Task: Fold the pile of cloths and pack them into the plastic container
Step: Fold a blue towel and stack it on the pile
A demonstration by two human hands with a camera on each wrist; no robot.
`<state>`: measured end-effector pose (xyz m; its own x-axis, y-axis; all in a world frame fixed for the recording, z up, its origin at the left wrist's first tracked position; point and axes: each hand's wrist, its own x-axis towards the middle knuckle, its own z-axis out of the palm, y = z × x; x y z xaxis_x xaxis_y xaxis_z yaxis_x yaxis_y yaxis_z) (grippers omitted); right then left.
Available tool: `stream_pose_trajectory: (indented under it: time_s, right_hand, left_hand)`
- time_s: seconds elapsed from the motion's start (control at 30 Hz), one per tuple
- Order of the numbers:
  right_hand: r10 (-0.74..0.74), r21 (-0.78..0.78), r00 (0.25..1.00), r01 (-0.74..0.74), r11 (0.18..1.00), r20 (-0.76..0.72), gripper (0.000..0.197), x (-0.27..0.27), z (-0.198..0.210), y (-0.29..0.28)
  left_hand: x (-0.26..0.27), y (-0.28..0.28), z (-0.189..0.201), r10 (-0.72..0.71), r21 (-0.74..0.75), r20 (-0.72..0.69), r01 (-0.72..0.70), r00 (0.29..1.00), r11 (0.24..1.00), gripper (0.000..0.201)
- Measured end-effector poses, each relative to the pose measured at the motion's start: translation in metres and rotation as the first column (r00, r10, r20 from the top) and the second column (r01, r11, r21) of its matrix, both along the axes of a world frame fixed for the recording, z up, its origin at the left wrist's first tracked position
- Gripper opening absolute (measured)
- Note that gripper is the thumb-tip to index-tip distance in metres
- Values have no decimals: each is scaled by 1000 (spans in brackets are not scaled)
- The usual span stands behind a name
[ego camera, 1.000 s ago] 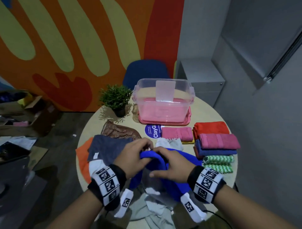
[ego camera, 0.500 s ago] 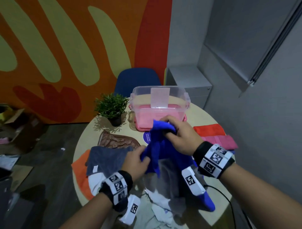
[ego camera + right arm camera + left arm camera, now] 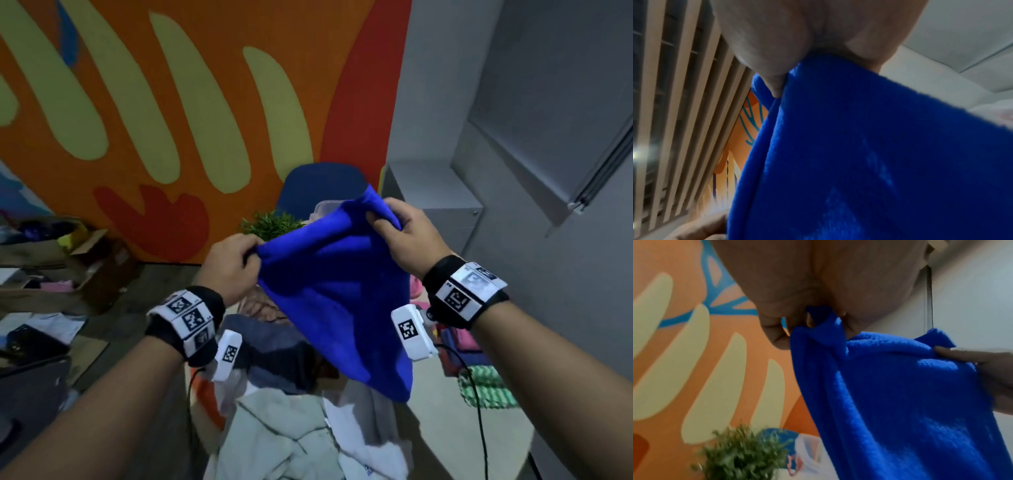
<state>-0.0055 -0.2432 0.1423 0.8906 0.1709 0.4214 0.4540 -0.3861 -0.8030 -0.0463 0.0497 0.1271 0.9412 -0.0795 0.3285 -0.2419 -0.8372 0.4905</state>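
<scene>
A bright blue cloth (image 3: 337, 294) hangs in the air above the table, held up by both hands. My left hand (image 3: 233, 263) pinches its left top corner, which shows bunched between the fingers in the left wrist view, blue cloth (image 3: 900, 394). My right hand (image 3: 399, 229) grips the other top corner, higher and farther back; the blue cloth (image 3: 869, 154) fills the right wrist view. The clear plastic container (image 3: 325, 207) is almost wholly hidden behind the cloth. A heap of unfolded pale and grey cloths (image 3: 294, 435) lies below.
A small green plant (image 3: 270, 224) stands behind the left hand, a blue chair (image 3: 318, 181) beyond it. Folded cloths, pink and green-striped (image 3: 483, 387), lie on the right of the table. An orange cloth (image 3: 205, 397) pokes out on the left. Boxes clutter the floor at left.
Both hands have lifted the blue cloth off the pile, raised it and drawn its top corners apart. The head view has tilted upward, so the cloth now covers the container.
</scene>
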Motion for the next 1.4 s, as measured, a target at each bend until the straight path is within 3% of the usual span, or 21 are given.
stream_pose_trajectory:
  time_s: [0.17, 0.27, 0.37, 0.5, 0.6, 0.67, 0.73, 0.8, 0.87, 0.93, 1.0, 1.07, 1.2, 1.3, 1.4]
  right_hand:
    - [16, 120, 999, -20, 993, 37, 14, 21, 14, 12]
    - [26, 162, 997, -38, 986, 75, 19, 31, 30, 20]
    - [79, 268, 988, -112, 957, 132, 26, 25, 44, 24]
    - [191, 356, 975, -218, 909, 112, 31, 8, 38, 19]
    - [254, 356, 967, -227, 907, -31, 22, -1, 8, 8]
    - [284, 269, 944, -233, 935, -166, 26, -12, -20, -2]
    - [343, 187, 871, -294, 937, -351, 29, -30, -54, -14]
    - [397, 74, 793, -412, 908, -462, 21, -43, -90, -28]
    - [433, 17, 699, -517, 856, -569, 13, -55, -121, -42]
    - [449, -5, 592, -608, 794, -670, 14, -69, -140, -56]
    - [447, -4, 505, -665, 746, -739, 10, -83, -153, -65]
    - [433, 3, 467, -676, 736, -771, 12, -90, -161, -71]
    - [392, 5, 488, -622, 783, -780, 17, -86, -177, -70]
    - [346, 12, 465, -583, 812, -815, 10, -72, -178, -64]
    - [267, -67, 559, -505, 861, -785, 8, -48, -179, -49]
  left_hand:
    - [1, 26, 47, 207, -121, 181, -187, 961, 975, 38]
    - [3, 37, 82, 270, -166, 301, -229, 914, 959, 28]
    - [-5, 42, 108, 298, -248, 396, -211, 868, 945, 17]
    - [-36, 42, 118, 258, -385, 419, -87, 870, 919, 13]
    - [-64, 37, 95, 169, -398, 303, -36, 938, 916, 22]
    - [-81, 37, 63, 100, -396, 110, -48, 989, 917, 25]
    - [-99, 39, 25, 29, -388, -139, -81, 990, 918, 31]
    - [-118, 38, -13, -39, -340, -380, -101, 924, 935, 32]
    - [-140, 31, -48, -106, -275, -609, -83, 786, 958, 23]
    - [-162, 22, -75, -169, -269, -753, -63, 636, 961, 14]
    - [-179, 12, -91, -217, -322, -798, -94, 563, 942, 11]
    - [-188, 6, -102, -228, -347, -799, -116, 556, 931, 7]
    - [-186, 7, -114, -261, -464, -698, -144, 667, 874, 10]
    - [-172, 9, -112, -312, -603, -651, -221, 692, 767, 26]
    - [-139, 17, -118, -175, -585, -631, -316, 756, 747, 19]
